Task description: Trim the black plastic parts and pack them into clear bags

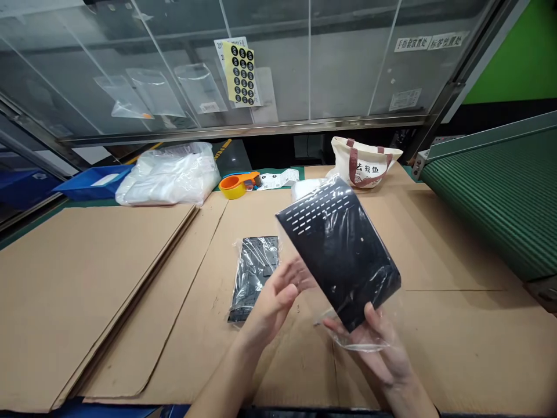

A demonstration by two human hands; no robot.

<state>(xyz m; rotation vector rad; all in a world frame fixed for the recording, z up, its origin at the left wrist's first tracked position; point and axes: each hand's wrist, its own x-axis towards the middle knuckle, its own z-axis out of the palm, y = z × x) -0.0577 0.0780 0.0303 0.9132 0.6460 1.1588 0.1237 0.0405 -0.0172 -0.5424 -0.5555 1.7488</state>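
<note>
A black slotted panel [342, 249] in a clear plastic bag [368, 347] is raised, tilted, above the cardboard sheet [470, 331] covering the bench. The right hand [383, 345] grips its lower corner, thumb on the front face, fingers beneath. The left hand [281, 290] is loosely spread at the panel's left edge, thumb clear of it; whether the fingertips touch the bag I cannot tell.

A second bagged black part [255, 276] lies flat just beside the left hand. Bare cardboard gives a wide lane from the panel to the green conveyor belt [491, 191] at right; leftward, room ends at the raised edge of the stacked cardboard [96, 278]. Behind stand a tape dispenser [238, 184], a plastic-wrapped bundle [172, 174] and a blue tray [76, 184].

The canvas tote bag [363, 162] reads "去摸鱼". Overhead, white labels [430, 42] read "手指套放置处" and "标签放置处"; print on the yellow sticker sheet [241, 74] is too small to read.
</note>
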